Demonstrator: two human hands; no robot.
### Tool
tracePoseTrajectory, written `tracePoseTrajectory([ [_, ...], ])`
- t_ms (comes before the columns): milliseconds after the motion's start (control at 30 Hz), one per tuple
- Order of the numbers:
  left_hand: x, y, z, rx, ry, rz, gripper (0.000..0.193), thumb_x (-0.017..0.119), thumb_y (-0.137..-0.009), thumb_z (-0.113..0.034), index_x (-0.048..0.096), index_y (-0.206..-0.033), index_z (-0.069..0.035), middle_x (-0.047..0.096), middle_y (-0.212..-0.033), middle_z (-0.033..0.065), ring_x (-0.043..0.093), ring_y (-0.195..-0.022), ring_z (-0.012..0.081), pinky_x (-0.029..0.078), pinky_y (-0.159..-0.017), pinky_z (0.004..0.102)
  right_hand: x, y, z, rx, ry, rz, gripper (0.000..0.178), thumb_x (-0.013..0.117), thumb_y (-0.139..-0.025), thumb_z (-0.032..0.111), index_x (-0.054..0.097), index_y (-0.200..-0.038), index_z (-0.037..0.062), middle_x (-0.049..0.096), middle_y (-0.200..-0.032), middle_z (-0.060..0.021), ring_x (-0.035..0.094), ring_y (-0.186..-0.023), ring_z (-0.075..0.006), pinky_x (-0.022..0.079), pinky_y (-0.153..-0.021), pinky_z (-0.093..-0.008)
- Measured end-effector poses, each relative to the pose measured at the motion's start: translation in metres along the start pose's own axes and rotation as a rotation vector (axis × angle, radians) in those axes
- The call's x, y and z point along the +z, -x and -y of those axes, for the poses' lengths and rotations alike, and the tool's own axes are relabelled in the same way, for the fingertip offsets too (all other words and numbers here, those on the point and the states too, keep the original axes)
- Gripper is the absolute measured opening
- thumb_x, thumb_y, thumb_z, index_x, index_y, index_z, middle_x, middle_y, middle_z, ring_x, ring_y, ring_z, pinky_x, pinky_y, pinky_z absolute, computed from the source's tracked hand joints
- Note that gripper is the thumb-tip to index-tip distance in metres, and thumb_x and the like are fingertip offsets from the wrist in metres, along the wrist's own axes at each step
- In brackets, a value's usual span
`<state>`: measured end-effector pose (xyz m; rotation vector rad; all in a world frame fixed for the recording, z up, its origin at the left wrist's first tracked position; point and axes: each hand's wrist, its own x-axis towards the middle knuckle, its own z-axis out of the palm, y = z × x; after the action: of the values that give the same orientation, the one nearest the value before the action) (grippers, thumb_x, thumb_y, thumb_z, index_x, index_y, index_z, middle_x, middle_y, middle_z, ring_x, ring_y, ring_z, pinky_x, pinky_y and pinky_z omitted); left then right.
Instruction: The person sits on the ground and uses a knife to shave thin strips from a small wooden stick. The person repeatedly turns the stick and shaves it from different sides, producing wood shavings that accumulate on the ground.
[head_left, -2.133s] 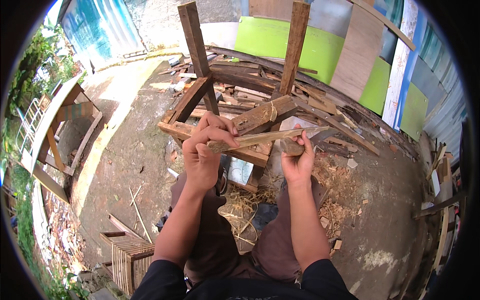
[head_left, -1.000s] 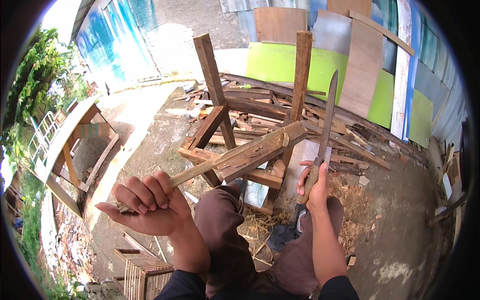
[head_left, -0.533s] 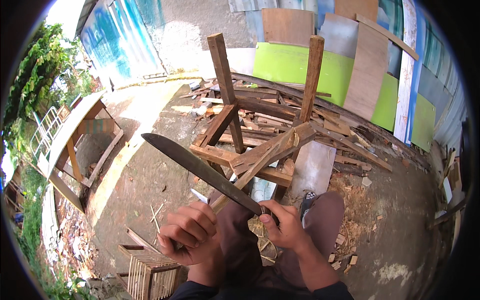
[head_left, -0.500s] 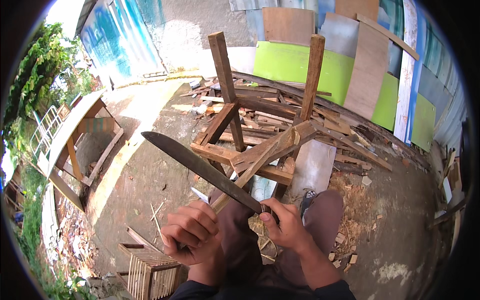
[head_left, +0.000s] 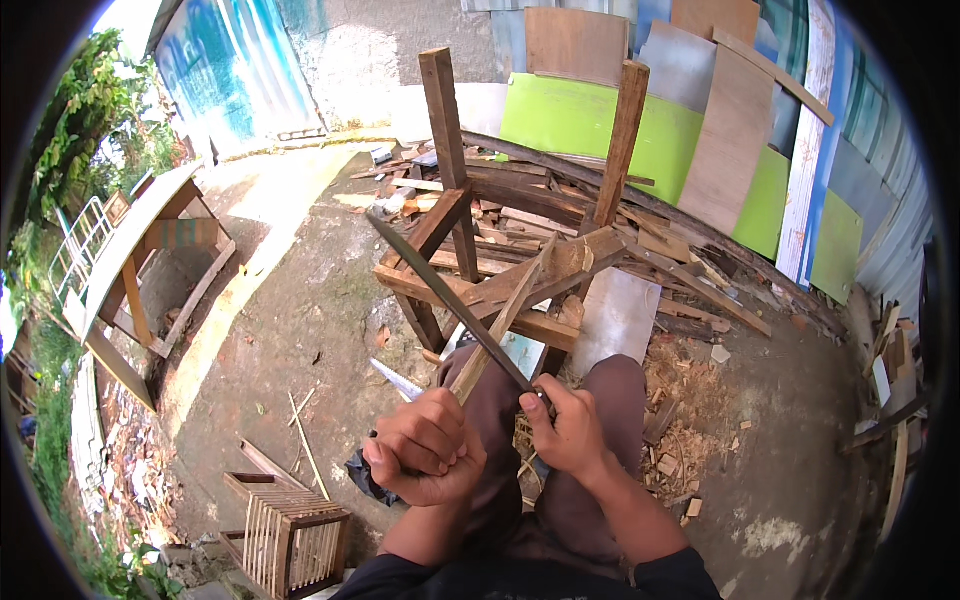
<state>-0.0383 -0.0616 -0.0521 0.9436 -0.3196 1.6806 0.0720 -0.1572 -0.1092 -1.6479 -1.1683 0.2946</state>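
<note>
A long dark machete [head_left: 428, 276] is in my right hand [head_left: 570, 425], its fingers closed round the handle. Its blade slants up to the left and crosses a thin wooden strip [head_left: 512, 305]; I cannot tell whether the edge touches the wood. My left hand [head_left: 428, 447] is closed in a fist round the strip's lower end. The strip's upper end reaches a wooden board [head_left: 572, 262] that lies across a wooden frame [head_left: 440, 240] with tall posts, perhaps an upturned stool or chair. Both hands are above my knees.
A saw blade [head_left: 396, 379] lies by my left knee. A small slatted wooden crate [head_left: 290, 540] stands at lower left, a wooden table [head_left: 130, 260] at far left. Scrap wood [head_left: 520, 215] is heaped behind the frame. Wood chips [head_left: 680, 440] litter the ground at right.
The machete's tip has swung to the right, so the blade stands steeper. My left hand has moved right, and my right hand slightly right. The view has shifted a little.
</note>
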Motion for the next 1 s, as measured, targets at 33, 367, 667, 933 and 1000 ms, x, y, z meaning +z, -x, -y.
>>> tracePoseTrajectory([
  [33, 0.0, 0.001, -0.001, 0.009, 0.002, 0.002, 0.064, 0.025, -0.109, -0.029, 0.032, -0.047, -0.015, 0.031, -0.04, -0.0006, 0.025, -0.031, 0.0111, 0.027, -0.042, 0.0265, 0.002, 0.002, 0.003, -0.038, 0.004, -0.009, 0.037, 0.061, -0.1, 0.035, 0.06, -0.092, -0.0013, 0.057, -0.062, -0.0205, 0.063, -0.058, -0.0405, 0.045, -0.052, -0.0441],
  [367, 0.003, -0.025, -0.048, 0.01, 0.149, -0.111, 0.06, 0.029, -0.111, -0.036, 0.035, -0.054, -0.015, 0.03, -0.046, -0.0017, 0.024, -0.035, 0.0097, 0.025, -0.043, 0.0267, -0.013, 0.013, 0.001, -0.109, -0.157, 0.0, 0.039, 0.066, -0.097, 0.039, 0.062, -0.089, 0.0007, 0.057, -0.059, -0.0068, 0.056, -0.048, -0.0176, 0.042, -0.049, -0.0327],
  [667, 0.013, -0.037, -0.136, 0.201, 0.071, 0.144, 0.039, 0.053, -0.099, -0.015, 0.04, -0.062, -0.016, 0.035, -0.056, -0.0038, 0.028, -0.044, 0.009, 0.026, -0.049, 0.0264, -0.029, 0.042, -0.005, 0.028, -1.522, 0.41, 0.071, 0.03, -0.101, 0.07, 0.05, -0.091, 0.0026, 0.039, -0.053, -0.0013, 0.033, -0.037, -0.0094, 0.028, -0.037, -0.0276],
  [933, 0.026, -0.019, -0.188, 0.242, -0.118, 0.146, 0.039, 0.056, -0.096, -0.018, 0.041, -0.06, -0.018, 0.037, -0.052, -0.0034, 0.035, -0.044, 0.008, 0.027, -0.049, 0.0271, -0.036, 0.049, -0.015, 0.153, -1.371, 0.277, 0.068, 0.021, -0.103, 0.068, 0.045, -0.087, 0.0063, 0.033, -0.049, -0.0001, 0.026, -0.032, -0.0095, 0.026, -0.032, -0.0268],
  [1000, 0.021, -0.018, -0.187, 0.244, -0.218, 0.188, 0.047, 0.046, -0.105, -0.029, 0.039, -0.061, -0.015, 0.036, -0.054, -0.002, 0.031, -0.042, 0.0097, 0.026, -0.048, 0.0257, -0.033, 0.053, -0.021, 0.132, -1.321, 0.344, 0.067, 0.023, -0.103, 0.067, 0.045, -0.089, 0.005, 0.036, -0.052, -0.0007, 0.03, -0.034, -0.0093, 0.028, -0.035, -0.0263],
])
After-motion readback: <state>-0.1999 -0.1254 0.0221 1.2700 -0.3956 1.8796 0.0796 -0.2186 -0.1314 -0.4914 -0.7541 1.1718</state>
